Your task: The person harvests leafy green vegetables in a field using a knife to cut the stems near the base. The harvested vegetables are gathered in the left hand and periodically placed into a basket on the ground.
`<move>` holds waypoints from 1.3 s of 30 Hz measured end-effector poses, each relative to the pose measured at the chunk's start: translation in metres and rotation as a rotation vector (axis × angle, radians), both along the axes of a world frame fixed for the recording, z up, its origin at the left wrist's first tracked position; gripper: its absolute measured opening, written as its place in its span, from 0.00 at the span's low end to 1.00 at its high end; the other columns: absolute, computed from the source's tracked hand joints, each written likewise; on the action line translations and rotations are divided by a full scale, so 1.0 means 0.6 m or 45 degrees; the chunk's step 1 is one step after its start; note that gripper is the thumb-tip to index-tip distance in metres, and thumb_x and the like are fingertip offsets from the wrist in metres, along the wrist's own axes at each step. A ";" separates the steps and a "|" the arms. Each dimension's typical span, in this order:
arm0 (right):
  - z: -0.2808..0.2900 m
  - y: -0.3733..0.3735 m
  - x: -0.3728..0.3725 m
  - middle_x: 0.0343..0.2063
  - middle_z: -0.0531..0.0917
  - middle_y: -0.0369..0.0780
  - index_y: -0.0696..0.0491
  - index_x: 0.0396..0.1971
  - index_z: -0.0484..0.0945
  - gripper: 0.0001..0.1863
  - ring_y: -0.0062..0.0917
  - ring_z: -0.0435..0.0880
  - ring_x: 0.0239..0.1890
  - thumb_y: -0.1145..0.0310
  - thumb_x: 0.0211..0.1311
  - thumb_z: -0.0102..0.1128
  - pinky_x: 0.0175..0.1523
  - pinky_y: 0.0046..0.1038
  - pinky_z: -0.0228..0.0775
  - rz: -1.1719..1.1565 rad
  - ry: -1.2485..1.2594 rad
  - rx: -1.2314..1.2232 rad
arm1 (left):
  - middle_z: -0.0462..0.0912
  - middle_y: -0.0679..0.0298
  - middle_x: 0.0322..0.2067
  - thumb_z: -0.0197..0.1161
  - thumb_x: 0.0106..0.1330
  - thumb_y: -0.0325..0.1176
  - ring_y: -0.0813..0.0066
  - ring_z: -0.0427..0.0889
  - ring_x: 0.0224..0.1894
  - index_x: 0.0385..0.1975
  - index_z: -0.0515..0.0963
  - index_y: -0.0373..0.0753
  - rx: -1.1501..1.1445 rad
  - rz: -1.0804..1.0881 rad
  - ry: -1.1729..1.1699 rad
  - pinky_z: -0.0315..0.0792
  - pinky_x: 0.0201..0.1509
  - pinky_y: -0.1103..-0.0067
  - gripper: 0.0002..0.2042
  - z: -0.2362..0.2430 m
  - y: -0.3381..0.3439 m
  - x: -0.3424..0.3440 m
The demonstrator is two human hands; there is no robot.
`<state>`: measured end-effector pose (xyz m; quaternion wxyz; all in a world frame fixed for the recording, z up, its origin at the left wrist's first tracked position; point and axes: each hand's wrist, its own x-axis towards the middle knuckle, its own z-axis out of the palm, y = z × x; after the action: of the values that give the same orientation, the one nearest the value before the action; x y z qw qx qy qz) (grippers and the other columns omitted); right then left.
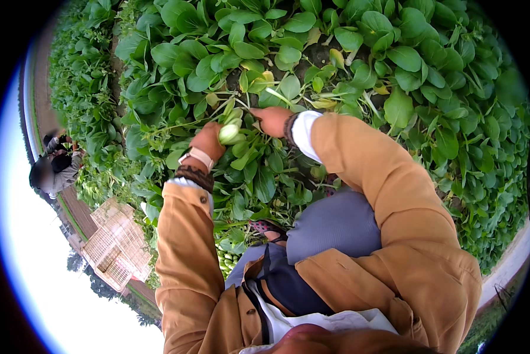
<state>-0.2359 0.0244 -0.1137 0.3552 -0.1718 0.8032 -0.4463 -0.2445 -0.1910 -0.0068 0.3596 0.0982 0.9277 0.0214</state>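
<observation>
My left hand (208,141) is closed around a head of bok choy (229,132). Its pale, rounded base points toward me, and its leaves are partly hidden by my fingers and the plants around it. Just to the right, my right hand (272,121) is among the leaves with its fingers curled, close to some thin pale stalks (244,101). What lies in those fingers, if anything, is too small to make out. Yellowed leaves (265,79) and cut-looking pale stems (278,95) lie on the soil beyond both hands.
Dense leafy bok choy plants (406,59) grow ahead and to the right. At the lower left stand pale plastic crates (114,239). Several harvested heads (226,259) lie beside my bent knee (336,224). Another person (55,165) crouches at the far left.
</observation>
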 end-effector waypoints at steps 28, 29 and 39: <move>0.611 0.021 0.034 0.28 0.75 0.35 0.53 0.45 0.77 0.17 0.28 0.76 0.30 0.59 0.60 0.63 0.37 0.31 0.69 0.166 0.745 -0.598 | 0.77 0.61 0.52 0.66 0.44 0.24 0.64 0.75 0.32 0.51 0.79 0.45 0.383 -0.039 1.343 0.69 0.37 0.72 0.28 0.483 -0.016 0.455; 0.620 0.016 0.049 0.30 0.75 0.33 0.52 0.55 0.69 0.30 0.21 0.73 0.27 0.51 0.57 0.65 0.33 0.25 0.68 0.284 0.396 -0.758 | 0.77 0.56 0.52 0.68 0.43 0.22 0.59 0.78 0.39 0.51 0.78 0.42 0.530 0.133 1.315 0.72 0.45 0.71 0.28 0.496 -0.007 0.477; 0.802 -0.162 0.295 0.41 0.81 0.36 0.56 0.55 0.69 0.29 0.10 0.76 0.31 0.64 0.53 0.67 0.26 0.11 0.63 0.251 0.082 -0.860 | 0.77 0.63 0.51 0.68 0.52 0.25 0.77 0.75 0.51 0.60 0.67 0.33 2.217 1.058 0.773 0.67 0.58 0.79 0.32 0.558 -0.060 0.628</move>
<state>-0.0589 -0.0728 0.3675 0.2940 -0.3703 0.6006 -0.6447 0.1321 -0.2271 0.3278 -0.1241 -0.0030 0.6025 0.7884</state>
